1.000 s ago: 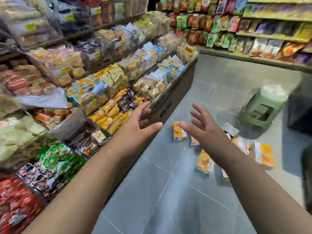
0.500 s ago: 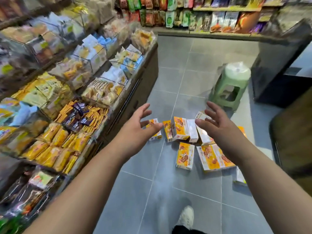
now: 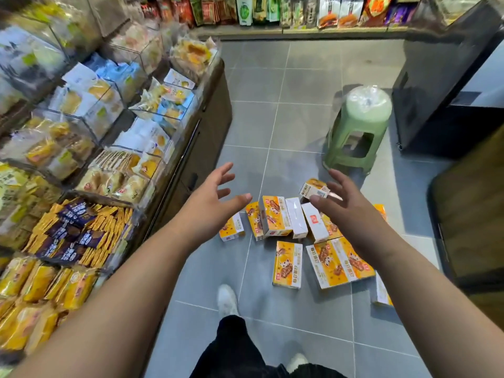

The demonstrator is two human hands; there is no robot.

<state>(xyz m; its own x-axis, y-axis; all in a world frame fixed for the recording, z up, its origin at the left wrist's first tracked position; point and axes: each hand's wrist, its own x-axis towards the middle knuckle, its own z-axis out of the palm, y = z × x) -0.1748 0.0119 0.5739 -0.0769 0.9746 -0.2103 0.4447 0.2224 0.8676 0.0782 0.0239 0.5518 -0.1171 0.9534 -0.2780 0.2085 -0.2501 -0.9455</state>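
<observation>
While left grip (image 3: 215, 204) and right grip (image 3: 347, 211) hover, boxes (image 3: 275, 216) lie beneath.

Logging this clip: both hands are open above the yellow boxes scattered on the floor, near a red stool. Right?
The stool is green, not red; the head view shows it. The left hand and right hand are open above the yellow boxes.

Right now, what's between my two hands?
In the head view, nothing is held between the left hand and right hand; through the gap show yellow boxes scattered on the tiled floor below.
</observation>
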